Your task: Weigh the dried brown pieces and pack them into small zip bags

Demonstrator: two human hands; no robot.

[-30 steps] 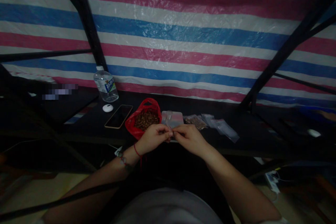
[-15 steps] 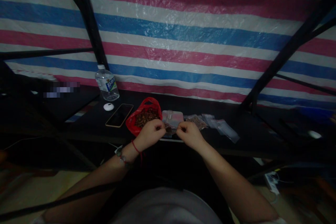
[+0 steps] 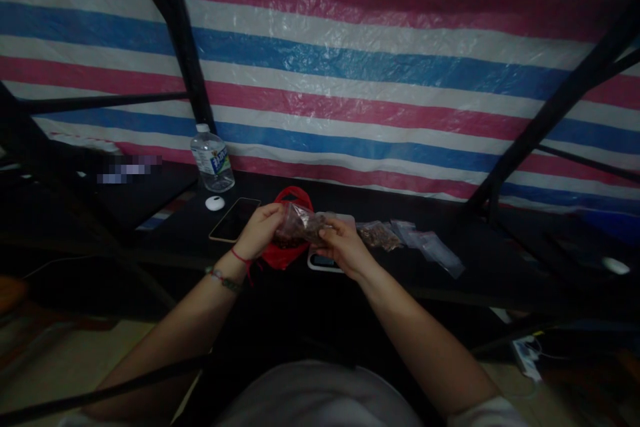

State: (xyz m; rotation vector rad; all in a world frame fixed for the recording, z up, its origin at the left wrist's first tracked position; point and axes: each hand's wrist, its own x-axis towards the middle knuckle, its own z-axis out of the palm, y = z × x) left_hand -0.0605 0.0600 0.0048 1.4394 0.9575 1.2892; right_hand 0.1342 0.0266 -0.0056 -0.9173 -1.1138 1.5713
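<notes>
Both my hands hold a small clear plastic pouch (image 3: 299,227) with brown bits inside, raised above the dark table (image 3: 500,267). My left hand (image 3: 259,230) pinches its left end, my right hand (image 3: 341,245) pinches its right end. Behind and under the pouch sits a red plastic bag (image 3: 295,200), mostly hidden by my hands. A small white scale (image 3: 323,263) lies on the table just below my right hand.
Right of my hands lie a filled clear pouch (image 3: 376,234) and several empty ones (image 3: 434,250). To the left are a phone (image 3: 234,219), a small white round object (image 3: 215,203) and a water bottle (image 3: 213,158). A striped tarp (image 3: 350,67) and black poles stand behind.
My hands have lifted from just over the scale and moved apart, raising the pouch in front of the red bag. The view shifted slightly left.
</notes>
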